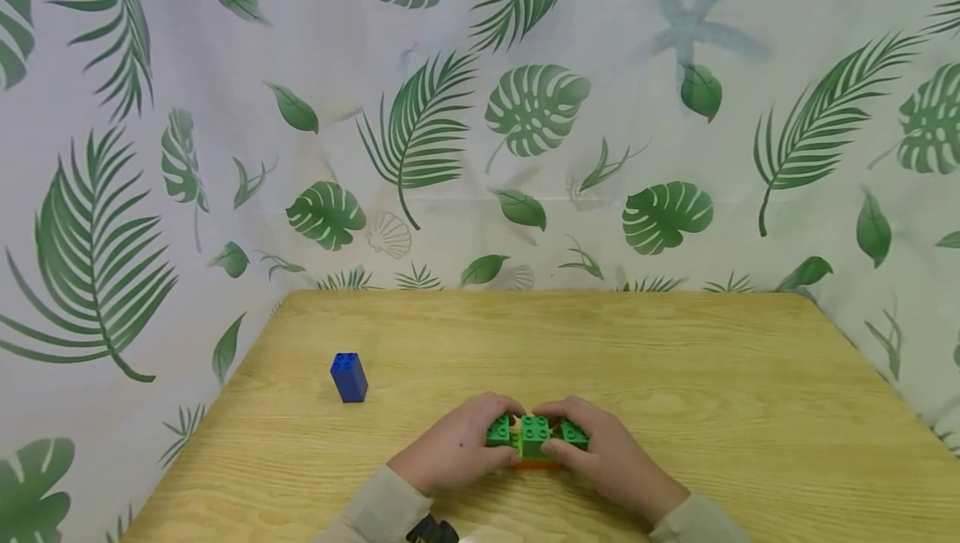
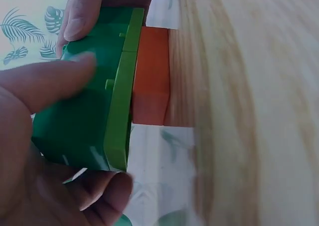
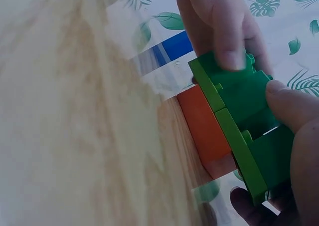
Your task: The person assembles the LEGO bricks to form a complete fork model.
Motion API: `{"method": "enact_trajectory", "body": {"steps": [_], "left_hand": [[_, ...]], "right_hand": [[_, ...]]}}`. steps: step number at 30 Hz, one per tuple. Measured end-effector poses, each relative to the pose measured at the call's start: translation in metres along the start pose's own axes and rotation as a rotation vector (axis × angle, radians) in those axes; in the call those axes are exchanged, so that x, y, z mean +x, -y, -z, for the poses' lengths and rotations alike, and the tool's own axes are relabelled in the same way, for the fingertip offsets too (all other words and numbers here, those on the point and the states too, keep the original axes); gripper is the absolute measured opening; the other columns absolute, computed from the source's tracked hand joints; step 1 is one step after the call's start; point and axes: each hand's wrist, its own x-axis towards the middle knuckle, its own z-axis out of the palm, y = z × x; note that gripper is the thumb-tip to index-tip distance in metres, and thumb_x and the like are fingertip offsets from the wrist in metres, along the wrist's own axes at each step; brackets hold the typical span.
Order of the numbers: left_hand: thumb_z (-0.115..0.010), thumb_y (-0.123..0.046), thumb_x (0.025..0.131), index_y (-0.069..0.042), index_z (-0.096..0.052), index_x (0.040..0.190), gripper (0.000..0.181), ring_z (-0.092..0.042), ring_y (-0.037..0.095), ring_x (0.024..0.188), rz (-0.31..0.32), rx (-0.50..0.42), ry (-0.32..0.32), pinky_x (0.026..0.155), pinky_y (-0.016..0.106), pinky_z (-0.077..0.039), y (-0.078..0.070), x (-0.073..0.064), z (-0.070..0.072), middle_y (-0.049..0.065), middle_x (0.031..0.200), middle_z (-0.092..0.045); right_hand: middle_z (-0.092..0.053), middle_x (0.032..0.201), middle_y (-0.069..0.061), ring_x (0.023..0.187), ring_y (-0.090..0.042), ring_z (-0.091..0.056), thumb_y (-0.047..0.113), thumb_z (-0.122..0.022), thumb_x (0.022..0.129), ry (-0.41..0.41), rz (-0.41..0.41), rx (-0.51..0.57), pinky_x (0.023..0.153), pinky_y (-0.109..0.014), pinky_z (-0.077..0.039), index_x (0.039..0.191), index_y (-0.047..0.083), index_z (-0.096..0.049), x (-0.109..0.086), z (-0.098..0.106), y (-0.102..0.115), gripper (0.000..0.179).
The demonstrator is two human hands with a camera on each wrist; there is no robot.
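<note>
On the table, both hands hold a small toy building-brick stack. At its base is an orange brick, resting on the wood. Above it lie thin light green plates that overhang the orange. Dark green bricks stand on the plates; the middle green brick shows between the hands. My left hand grips the left end, thumb on the near side and fingers curled behind. From the right, my right hand grips the other end, its thumb against the middle brick.
A tall blue brick stands upright on the table, left of and beyond the hands. Behind the table hangs a white leaf-patterned cloth. A dark strap is at the left wrist.
</note>
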Motion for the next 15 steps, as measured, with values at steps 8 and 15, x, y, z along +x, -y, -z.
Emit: {"method": "enact_trajectory", "body": {"steps": [8,15], "left_hand": [[-0.066,-0.041,0.098,-0.024,-0.063,0.127,0.034,-0.056,0.003,0.110,-0.085,-0.008,-0.075,0.095,0.033,-0.048,-0.0033,0.0000,-0.0032,-0.013,0.120,-0.059],[-0.069,-0.036,0.097,-0.022,-0.066,0.119,0.026,-0.057,0.003,0.102,-0.070,-0.037,-0.071,0.088,0.030,-0.050,-0.0057,0.0012,-0.0023,-0.012,0.114,-0.061]], "right_hand": [[-0.063,0.116,0.015,0.101,-0.009,-0.062,0.047,-0.066,0.096,0.013,-0.011,0.034,0.086,-0.030,-0.052,0.131,0.031,-0.062,-0.0017,0.0012,0.0007,0.039],[-0.062,0.122,0.015,0.109,-0.010,-0.061,0.048,-0.064,0.097,0.061,-0.039,0.027,0.091,-0.032,-0.051,0.129,0.029,-0.062,0.0022,0.0033,0.0024,0.037]]}}
